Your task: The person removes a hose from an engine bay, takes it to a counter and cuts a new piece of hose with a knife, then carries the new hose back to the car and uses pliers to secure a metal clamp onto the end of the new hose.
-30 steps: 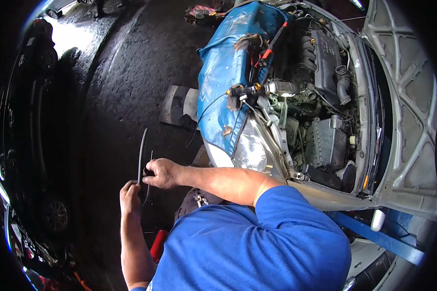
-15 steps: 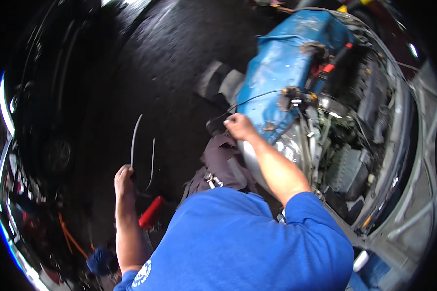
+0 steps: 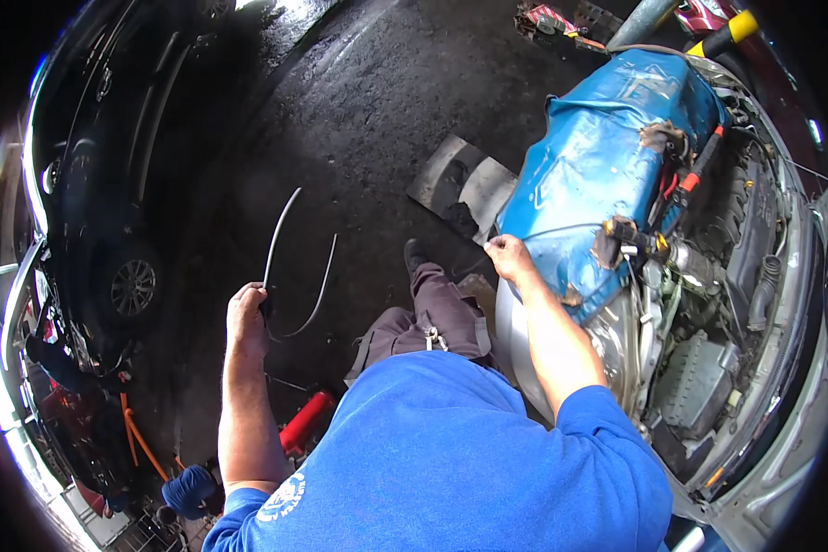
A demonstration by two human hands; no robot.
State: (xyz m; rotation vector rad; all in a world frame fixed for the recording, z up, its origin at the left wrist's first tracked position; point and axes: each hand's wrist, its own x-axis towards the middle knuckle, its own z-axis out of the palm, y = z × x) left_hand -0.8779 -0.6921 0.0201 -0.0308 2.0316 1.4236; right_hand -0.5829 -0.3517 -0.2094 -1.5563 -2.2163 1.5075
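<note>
My left hand [image 3: 247,311] is closed round a thin, pale grey flexible strip [image 3: 277,235]. One length of it stands up from the fist, and a loose end [image 3: 327,271] bends up beside it. Off to the right, my right hand [image 3: 511,257] is pinched on a thin dark cable [image 3: 561,229] at the edge of a blue fender cover [image 3: 575,184]. That cable leads to a yellow-and-black tool or fitting [image 3: 635,237] lying by the open engine bay. What lies between the right fingertips is too small to make out.
An open engine bay [image 3: 708,322] fills the right side, with a red-and-black handled tool [image 3: 692,179] over it. A dark car [image 3: 83,230] stands at left. A flat board [image 3: 465,184] lies on the floor, and a red cylinder [image 3: 307,421] sits near my left forearm.
The view has shifted, so the car and cover appear farther right. My right hand stays on the cable at the cover's edge; the left still holds the strip.
</note>
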